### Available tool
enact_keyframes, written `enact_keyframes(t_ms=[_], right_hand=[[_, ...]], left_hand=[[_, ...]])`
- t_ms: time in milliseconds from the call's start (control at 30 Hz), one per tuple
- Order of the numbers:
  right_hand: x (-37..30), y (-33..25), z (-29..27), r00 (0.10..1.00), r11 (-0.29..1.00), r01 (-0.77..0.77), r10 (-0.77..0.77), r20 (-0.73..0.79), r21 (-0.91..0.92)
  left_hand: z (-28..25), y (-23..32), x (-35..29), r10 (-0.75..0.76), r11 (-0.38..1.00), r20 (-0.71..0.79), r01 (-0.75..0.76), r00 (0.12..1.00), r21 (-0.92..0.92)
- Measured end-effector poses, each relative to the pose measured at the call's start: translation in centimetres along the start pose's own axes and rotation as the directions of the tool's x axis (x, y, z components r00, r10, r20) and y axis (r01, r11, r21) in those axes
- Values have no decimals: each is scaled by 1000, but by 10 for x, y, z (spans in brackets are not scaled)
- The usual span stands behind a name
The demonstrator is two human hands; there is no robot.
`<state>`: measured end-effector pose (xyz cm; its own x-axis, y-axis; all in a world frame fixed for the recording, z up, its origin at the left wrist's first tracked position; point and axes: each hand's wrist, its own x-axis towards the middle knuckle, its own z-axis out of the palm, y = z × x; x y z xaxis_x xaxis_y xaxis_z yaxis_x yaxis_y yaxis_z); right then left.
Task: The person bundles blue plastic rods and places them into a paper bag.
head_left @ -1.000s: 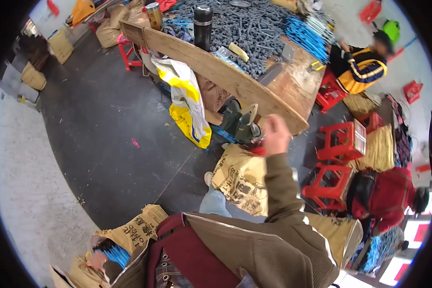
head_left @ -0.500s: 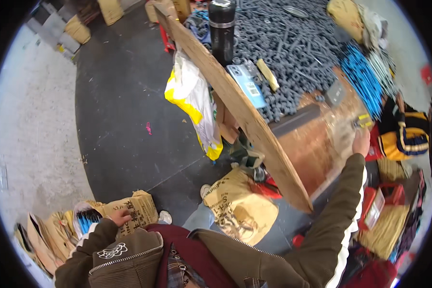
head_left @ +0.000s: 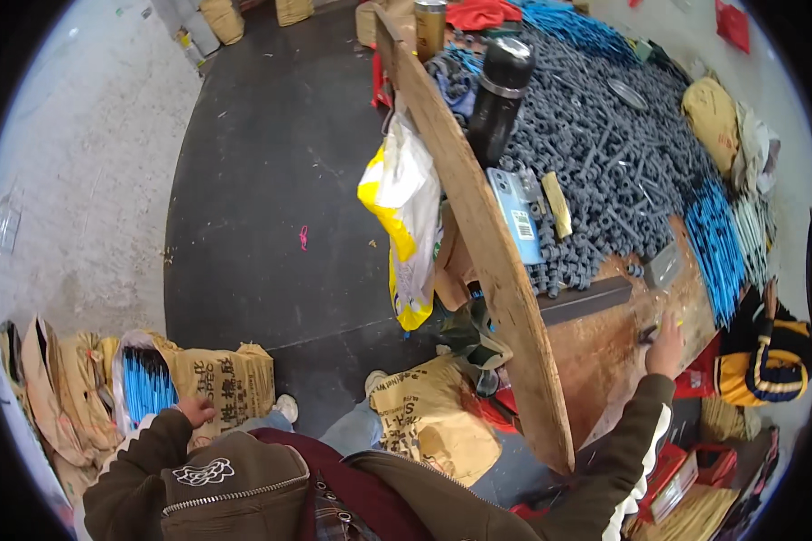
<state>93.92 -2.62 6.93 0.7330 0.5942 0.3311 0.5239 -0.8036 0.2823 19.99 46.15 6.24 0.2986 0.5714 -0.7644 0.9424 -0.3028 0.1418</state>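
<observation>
Moved: right grip (head_left: 665,346), over yellow tool (head_left: 680,323) | tool mostly covered

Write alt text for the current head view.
A bare right hand is at a small yellow-and-black item on a wooden table heaped with grey parts. The left hand is near an open brown sack holding blue strips.
</observation>
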Motion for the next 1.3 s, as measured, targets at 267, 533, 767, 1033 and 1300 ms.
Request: enact_keyframes(t_ms=[267, 533, 767, 1033, 1300], right_hand=[[0, -2, 26, 929, 968, 247, -226, 294, -36], [14, -114, -190, 892, 952, -271, 303, -335, 142], [-42, -243, -228, 965, -677, -13, 186, 188, 736], [-182, -518, -281, 759, -617, -650, -511, 402, 443], [-275, -605, -316, 598, -593, -792, -711, 370, 143]], left_hand=[[26, -66, -30, -39, 999, -239, 44, 970, 12], [29, -96, -61, -142, 989, -752, 123, 643, -81], [-3, -70, -56, 352, 921, -834, -314, 425, 229], [10, -99, -17, 503, 864, -744, -257, 440, 432], [19, -189, -13, -150, 966, -632, -22, 760, -256]])
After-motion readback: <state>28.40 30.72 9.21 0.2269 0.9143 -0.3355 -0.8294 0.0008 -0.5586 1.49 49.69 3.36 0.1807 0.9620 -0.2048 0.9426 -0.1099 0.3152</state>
